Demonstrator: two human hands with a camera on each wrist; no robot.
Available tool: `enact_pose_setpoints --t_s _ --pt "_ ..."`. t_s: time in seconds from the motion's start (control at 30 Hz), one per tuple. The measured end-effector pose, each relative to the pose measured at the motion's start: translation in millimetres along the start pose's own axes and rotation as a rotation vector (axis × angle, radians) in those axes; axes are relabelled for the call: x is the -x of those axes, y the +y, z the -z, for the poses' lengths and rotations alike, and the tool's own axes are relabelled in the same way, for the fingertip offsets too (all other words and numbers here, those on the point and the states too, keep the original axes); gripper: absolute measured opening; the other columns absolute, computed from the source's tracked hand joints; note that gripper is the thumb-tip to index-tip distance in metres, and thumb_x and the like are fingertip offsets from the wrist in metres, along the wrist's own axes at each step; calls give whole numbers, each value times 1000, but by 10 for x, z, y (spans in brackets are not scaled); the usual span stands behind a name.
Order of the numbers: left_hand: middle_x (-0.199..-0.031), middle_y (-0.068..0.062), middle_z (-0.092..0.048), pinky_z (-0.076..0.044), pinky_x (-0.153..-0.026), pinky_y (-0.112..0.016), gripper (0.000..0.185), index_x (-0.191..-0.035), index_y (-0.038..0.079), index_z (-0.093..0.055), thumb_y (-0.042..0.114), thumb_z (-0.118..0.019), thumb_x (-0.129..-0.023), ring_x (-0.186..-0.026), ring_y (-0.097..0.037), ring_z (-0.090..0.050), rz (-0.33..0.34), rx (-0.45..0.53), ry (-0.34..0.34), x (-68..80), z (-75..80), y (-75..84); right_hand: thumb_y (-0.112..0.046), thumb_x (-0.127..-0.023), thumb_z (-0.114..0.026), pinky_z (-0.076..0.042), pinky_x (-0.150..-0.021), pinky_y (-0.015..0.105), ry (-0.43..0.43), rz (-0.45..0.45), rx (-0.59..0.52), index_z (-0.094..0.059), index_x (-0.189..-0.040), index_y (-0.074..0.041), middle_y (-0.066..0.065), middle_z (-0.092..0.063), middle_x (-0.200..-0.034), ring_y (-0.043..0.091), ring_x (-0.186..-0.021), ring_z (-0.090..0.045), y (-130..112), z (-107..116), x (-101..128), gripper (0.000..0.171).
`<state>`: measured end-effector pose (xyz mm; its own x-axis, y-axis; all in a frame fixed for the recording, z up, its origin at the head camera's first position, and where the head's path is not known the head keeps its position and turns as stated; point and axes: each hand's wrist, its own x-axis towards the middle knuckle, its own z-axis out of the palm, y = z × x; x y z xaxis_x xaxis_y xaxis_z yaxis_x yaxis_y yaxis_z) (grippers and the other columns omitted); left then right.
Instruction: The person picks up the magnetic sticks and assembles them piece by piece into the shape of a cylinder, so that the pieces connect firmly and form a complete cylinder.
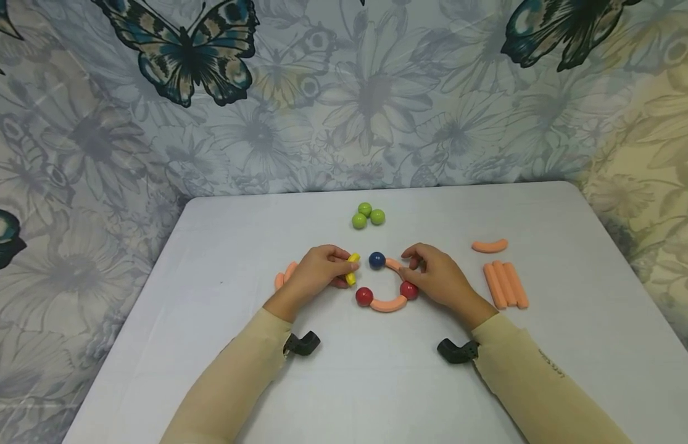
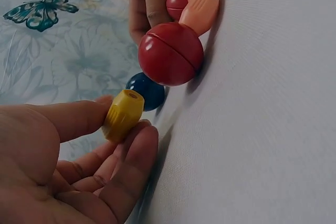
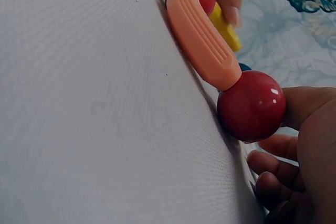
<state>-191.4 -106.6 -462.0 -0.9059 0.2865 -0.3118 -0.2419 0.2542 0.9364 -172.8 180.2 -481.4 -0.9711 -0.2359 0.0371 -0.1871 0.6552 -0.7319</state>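
My left hand (image 1: 344, 266) pinches a short yellow rod (image 1: 352, 270) between thumb and fingers, just left of a blue ball (image 1: 377, 260). The left wrist view shows the yellow rod (image 2: 123, 114) close to the blue ball (image 2: 148, 91), apart from it. A partial ring lies on the table: a red ball (image 1: 364, 296), a curved orange rod (image 1: 388, 304), a second red ball (image 1: 409, 290), then another orange rod (image 1: 393, 265) up to the blue ball. My right hand (image 1: 413, 261) curls its fingers on that upper orange rod. The right wrist view shows a red ball (image 3: 252, 106) beside my right hand's thumb.
Three green balls (image 1: 368, 216) sit together behind the ring. Straight orange rods (image 1: 506, 284) lie at the right, with a curved orange rod (image 1: 489, 246) behind them. More orange rods (image 1: 285, 274) lie behind my left hand. The white table (image 1: 377, 382) ends at a flowered cloth.
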Motion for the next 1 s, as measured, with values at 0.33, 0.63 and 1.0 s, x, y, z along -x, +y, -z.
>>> enact_pose_setpoints --t_s 0.33,0.63,1.0 --pt "-99 -8 -77 -63 -75 -33 29 -118 1 -74 16 -87 -97 -82 -21 -74 -2 -172 -29 -11 -144 69 -21 -99 -81 -48 -74 42 -5 -1 16 -70 -126 -5 4 -63 -97 25 -86 -56 13 -7 -6 34" --pt "-98 -6 -75 -63 -72 -32 28 -120 1 -73 14 -84 -98 -79 -20 -73 -25 -233 -8 -2 -188 77 -23 -100 -80 -49 -75 42 -3 5 26 -72 -125 -5 5 -63 -99 26 -88 -57 9 2 -1 32" --pt "-93 -4 -75 -60 -67 -30 26 -115 4 -73 18 -85 -97 -72 -20 -71 27 -357 79 53 -42 60 -30 -100 -83 -47 -71 40 -57 111 -14 -72 -130 -9 -1 -65 -102 21 -84 -55 6 -20 29 38"
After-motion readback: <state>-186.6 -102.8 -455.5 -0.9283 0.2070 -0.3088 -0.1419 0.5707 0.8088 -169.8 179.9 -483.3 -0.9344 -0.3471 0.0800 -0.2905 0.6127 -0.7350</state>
